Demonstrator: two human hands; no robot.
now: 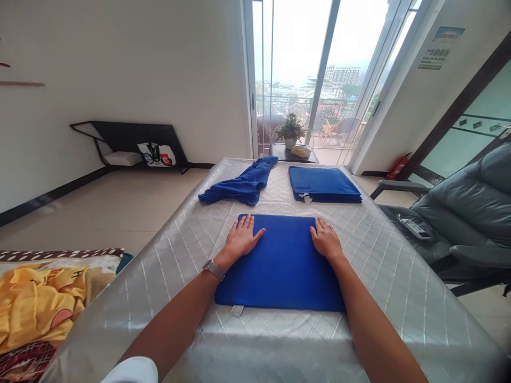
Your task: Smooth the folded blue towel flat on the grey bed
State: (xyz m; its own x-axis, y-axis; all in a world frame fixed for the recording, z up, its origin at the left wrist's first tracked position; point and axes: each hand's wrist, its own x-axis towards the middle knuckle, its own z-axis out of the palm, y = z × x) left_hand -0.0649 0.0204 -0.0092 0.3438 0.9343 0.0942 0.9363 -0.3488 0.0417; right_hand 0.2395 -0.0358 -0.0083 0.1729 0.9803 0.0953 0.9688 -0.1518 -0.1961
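A folded blue towel [283,266] lies flat on the silver quilted table cover [191,234] in front of me. My left hand [241,236] rests open and flat on the towel's far left corner, a watch on its wrist. My right hand [325,238] lies open and flat on the far right corner. Beyond them, a crumpled blue towel [243,183] sits at the far left of the table. A neat stack of folded blue towels [323,184] sits at the far right.
A grey reclining chair [459,218] stands close to the table's right side. A yellow patterned blanket [43,298] lies at the left. Past the table's far end are a small dark side table with a potted plant [290,133] and glass balcony doors.
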